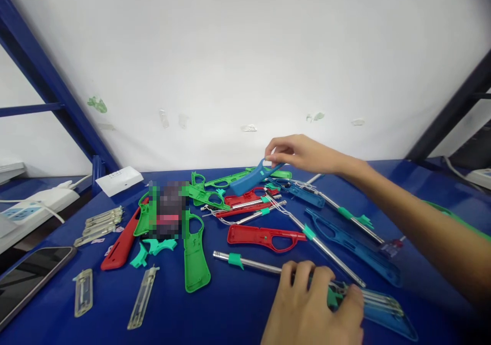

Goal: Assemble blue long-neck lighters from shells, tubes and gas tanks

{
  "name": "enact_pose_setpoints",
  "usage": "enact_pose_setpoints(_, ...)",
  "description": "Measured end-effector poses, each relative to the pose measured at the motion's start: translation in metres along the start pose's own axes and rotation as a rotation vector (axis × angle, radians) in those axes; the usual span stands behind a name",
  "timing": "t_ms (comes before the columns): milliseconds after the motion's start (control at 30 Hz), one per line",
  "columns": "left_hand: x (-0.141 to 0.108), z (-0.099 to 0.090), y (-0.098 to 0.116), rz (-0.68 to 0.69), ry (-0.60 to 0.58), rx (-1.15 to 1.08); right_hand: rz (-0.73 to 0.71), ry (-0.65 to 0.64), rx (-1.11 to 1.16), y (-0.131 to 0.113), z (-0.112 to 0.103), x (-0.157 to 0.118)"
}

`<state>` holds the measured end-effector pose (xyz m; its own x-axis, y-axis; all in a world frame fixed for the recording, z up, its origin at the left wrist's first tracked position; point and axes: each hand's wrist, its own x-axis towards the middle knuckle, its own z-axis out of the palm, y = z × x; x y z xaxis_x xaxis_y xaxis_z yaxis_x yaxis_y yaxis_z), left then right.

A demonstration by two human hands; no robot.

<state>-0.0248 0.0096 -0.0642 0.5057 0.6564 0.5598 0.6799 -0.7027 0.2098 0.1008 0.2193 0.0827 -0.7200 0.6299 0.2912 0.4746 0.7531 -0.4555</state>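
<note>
My right hand [295,150] pinches the looped end of a blue lighter handle shell [247,179], held above the parts at the back of the table. In the front, my left hand [314,304] is wrapped over a partly assembled lighter. Its blue half shell [399,322] holds a clear fuel tank [379,301] and a green trigger piece [334,298], partly hidden by my fingers. From under those fingers a silver tube [261,266] with a green collar points left. A red half shell [264,236] lies just beyond, and another blue half shell [356,248] rests to the right.
Green half shells [196,260], a red handle [123,240], loose green triggers [161,246] and clear tanks [142,298] lie left. More silver tubes [326,250] with wires spread across the blue table [226,319]. A phone [32,278] and power strip [38,207] sit far left; a white wall [238,68] stands behind.
</note>
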Motion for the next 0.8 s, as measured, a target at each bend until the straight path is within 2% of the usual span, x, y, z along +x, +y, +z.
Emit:
enact_pose_setpoints(200,0.003,-0.023,0.000,-0.034,-0.205,-0.098,0.031,0.166,0.005,-0.011,-0.032,-0.058)
enact_pose_setpoints(300,0.002,-0.026,0.001,-0.026,-0.230,-0.114,0.041,0.168,-0.024,-0.019,-0.048,-0.087)
enact_pose_setpoints(400,-0.001,-0.026,0.001,-0.027,-0.160,-0.131,0.045,0.126,-0.026,-0.028,-0.056,-0.111)
enact_pose_setpoints(500,-0.004,-0.030,0.003,-0.097,0.031,-0.204,0.033,0.059,0.015,-0.040,-0.053,-0.128)
enact_pose_setpoints(567,-0.003,-0.038,0.004,-0.246,0.145,-0.411,0.000,0.001,0.057,-0.051,-0.046,-0.132)
enact_pose_setpoints(600,0.000,-0.043,0.005,-0.348,0.160,-0.570,-0.028,-0.024,0.078,-0.057,-0.041,-0.133)
enact_pose_setpoints(633,0.004,-0.049,0.006,-0.459,0.153,-0.749,-0.056,-0.046,0.093,-0.064,-0.036,-0.132)
enact_pose_setpoints(700,0.014,-0.060,0.007,-0.641,0.067,-1.087,-0.131,-0.073,0.109,-0.078,-0.024,-0.129)
enact_pose_setpoints(800,0.026,-0.069,0.006,-0.779,-0.007,-1.384,-0.194,-0.105,0.086,-0.091,-0.007,-0.122)
